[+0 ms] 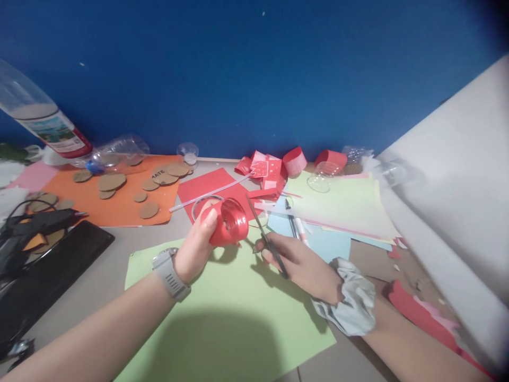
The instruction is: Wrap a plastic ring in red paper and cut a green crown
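My left hand [199, 239] is wrapped round a red cylinder [234, 223] with a shiny, clear-looking inside, its open end turned to the right. Just right of it, my right hand [290, 260] grips a dark, thin-bladed tool [274, 253] that looks like scissors or a knife, pointing up and left. The blade is near the cylinder's rim, with a small gap between them. Both hands are above a light green sheet [214, 329]. Behind the cylinder lies a red sheet [210, 185] with a pale strip [210, 195] across it.
Cardboard discs [112, 182] lie on an orange sheet [91, 201]. A large bottle [55, 127] leans at the left, above a black glue gun [35, 225] and a black slab [59, 276]. Red rings [295, 161], pens [293, 225] and pale sheets [338, 201] lie behind my right hand.
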### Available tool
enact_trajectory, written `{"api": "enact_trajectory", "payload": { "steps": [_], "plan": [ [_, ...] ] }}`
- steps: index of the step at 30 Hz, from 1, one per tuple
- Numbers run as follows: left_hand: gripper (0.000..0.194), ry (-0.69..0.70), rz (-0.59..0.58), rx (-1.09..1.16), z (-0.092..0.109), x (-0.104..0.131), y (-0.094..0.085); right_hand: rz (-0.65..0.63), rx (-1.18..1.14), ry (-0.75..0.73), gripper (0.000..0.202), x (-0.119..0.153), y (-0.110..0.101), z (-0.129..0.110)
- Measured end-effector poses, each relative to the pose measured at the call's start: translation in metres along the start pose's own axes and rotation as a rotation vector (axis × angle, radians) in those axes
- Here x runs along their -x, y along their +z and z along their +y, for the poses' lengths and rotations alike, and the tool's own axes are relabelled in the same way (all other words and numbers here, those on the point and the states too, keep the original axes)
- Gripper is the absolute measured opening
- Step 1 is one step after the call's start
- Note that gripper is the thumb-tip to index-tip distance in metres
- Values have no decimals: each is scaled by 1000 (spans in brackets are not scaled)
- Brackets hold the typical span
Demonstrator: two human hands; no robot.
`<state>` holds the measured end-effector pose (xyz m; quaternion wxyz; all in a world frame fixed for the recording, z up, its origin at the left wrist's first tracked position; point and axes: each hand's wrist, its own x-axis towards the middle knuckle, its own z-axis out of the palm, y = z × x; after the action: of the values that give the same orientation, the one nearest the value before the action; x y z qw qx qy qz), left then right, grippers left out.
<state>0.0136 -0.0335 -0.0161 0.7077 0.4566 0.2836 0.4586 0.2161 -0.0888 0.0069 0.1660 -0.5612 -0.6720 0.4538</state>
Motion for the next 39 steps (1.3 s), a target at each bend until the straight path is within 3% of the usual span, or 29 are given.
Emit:
{"api": "enact_trajectory", "payload": {
  "steps": [9,18,28,39],
  "plan": [
    [45,90,11,-186,0,5,-1,12,115,-7,22,0,2,2],
    [48,67,-12,-122,-3,3,-3,43,35,19,13,1,3,1],
    [43,-4,-159,-116,-1,6,-3,46,-5,14,11,1,2,1],
    [44,4,-97,-13,1,2,1,69,36,4,19,0,1,-1]
  ]
}}
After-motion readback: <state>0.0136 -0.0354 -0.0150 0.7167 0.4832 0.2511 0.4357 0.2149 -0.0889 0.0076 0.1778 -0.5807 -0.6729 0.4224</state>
